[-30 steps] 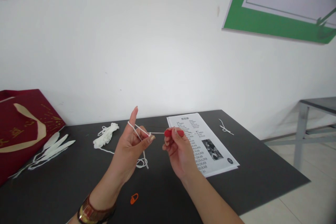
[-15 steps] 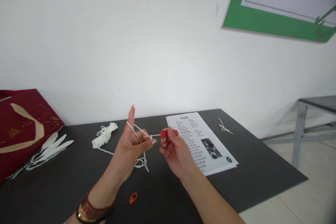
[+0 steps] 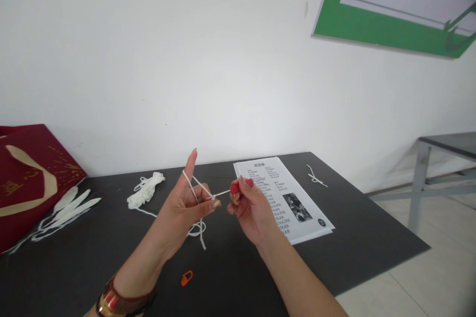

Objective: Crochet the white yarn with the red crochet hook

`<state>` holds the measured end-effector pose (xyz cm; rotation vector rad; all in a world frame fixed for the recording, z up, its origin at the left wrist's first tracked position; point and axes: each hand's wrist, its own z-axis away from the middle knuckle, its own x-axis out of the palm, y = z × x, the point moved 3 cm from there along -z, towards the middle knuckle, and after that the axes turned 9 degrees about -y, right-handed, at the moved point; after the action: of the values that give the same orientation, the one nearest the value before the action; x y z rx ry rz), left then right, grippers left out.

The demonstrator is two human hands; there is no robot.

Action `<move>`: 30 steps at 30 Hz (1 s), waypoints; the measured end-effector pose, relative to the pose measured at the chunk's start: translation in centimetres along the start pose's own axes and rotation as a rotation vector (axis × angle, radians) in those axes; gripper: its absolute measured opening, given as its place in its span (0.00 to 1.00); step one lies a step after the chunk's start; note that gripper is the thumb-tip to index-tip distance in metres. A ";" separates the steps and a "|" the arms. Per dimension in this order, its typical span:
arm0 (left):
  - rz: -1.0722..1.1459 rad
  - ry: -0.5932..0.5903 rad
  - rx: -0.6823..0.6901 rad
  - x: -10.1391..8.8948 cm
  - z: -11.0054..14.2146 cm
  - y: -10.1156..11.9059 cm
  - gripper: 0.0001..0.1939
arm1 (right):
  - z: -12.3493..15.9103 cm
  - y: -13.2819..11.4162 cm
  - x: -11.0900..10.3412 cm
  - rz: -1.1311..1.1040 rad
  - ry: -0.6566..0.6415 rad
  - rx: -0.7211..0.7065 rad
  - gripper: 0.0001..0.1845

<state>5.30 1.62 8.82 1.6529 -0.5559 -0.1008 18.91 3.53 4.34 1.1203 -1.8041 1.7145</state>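
Observation:
White yarn (image 3: 188, 181) runs around the raised index finger of my left hand (image 3: 188, 203), whose thumb and other fingers pinch it. My right hand (image 3: 251, 208) is closed on the red handle of a crochet hook (image 3: 235, 187). The thin metal shaft points left and meets the yarn at my left fingertips; its tip is too small to make out. A loose yarn tail hangs below my left hand. Behind it lies a small hank of white yarn (image 3: 146, 190), with a strand leading toward my hand.
Printed sheets (image 3: 302, 208) lie on the dark table (image 3: 357, 237) behind my right hand. An orange stitch marker (image 3: 187, 278) is near the front. White crocheted strips (image 3: 74, 208) lie beside a red bag (image 3: 37, 158) at left. A short knotted yarn piece (image 3: 316, 177) is at right.
The right hand and hook have drawn slightly to the right, so more of the shaft shows between the hands. The yarn tail has swung a little left. The view has shifted slightly.

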 end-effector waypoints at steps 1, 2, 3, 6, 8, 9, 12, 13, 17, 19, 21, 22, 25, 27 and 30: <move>-0.006 -0.005 -0.012 0.0 0.1 0.0 0.51 | 0.0 -0.3 0.0 0.029 -0.009 -0.027 0.09; -0.013 -0.009 -0.025 0.0 0.2 0.1 0.50 | 0.0 -0.6 -0.1 0.060 -0.018 -0.060 0.09; -0.024 -0.013 -0.040 0.0 0.3 0.1 0.50 | 0.0 -0.9 -0.1 0.092 -0.028 -0.094 0.09; -0.068 -0.034 -0.087 0.0 0.5 0.2 0.49 | 0.2 -1.8 0.0 0.191 -0.067 -0.172 0.08; -0.092 -0.051 -0.108 0.0 0.7 0.2 0.48 | 0.4 -2.2 0.1 0.256 -0.088 -0.205 0.08; -0.101 -0.057 -0.114 0.0 0.7 0.2 0.48 | 0.5 -2.4 0.1 0.282 -0.094 -0.220 0.08; -0.117 -0.072 -0.123 0.0 0.7 0.2 0.49 | 0.6 -2.8 0.1 0.326 -0.107 -0.256 0.08; -0.121 -0.074 -0.126 0.0 0.7 0.2 0.49 | 0.6 -2.9 0.1 0.333 -0.112 -0.260 0.08; -0.144 -0.082 -0.152 -0.1 0.7 0.2 0.49 | 0.7 -3.1 0.1 0.368 -0.125 -0.262 0.08; -0.153 -0.086 -0.158 -0.2 0.7 0.2 0.49 | 0.8 -3.2 0.2 0.398 -0.124 -0.267 0.08; -0.153 -0.089 -0.154 -0.2 0.7 0.3 0.49 | 0.9 -3.3 0.3 0.437 -0.118 -0.270 0.08; -0.152 -0.090 -0.153 -0.2 0.7 0.2 0.49 | 1.0 -3.4 0.3 0.457 -0.115 -0.270 0.08; -0.148 -0.087 -0.150 -0.2 0.7 0.2 0.49 | 1.1 -3.6 0.3 0.501 -0.108 -0.272 0.09; -0.150 -0.083 -0.150 -0.2 0.7 0.2 0.49 | 1.2 -3.6 0.3 0.514 -0.108 -0.273 0.09; -0.165 -0.088 -0.155 -0.2 0.7 0.2 0.49 | 1.3 -3.7 0.3 0.528 -0.119 -0.274 0.08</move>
<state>4.82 1.04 8.82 1.5460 -0.4655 -0.3312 21.89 2.50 6.71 0.6810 -2.4848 1.6093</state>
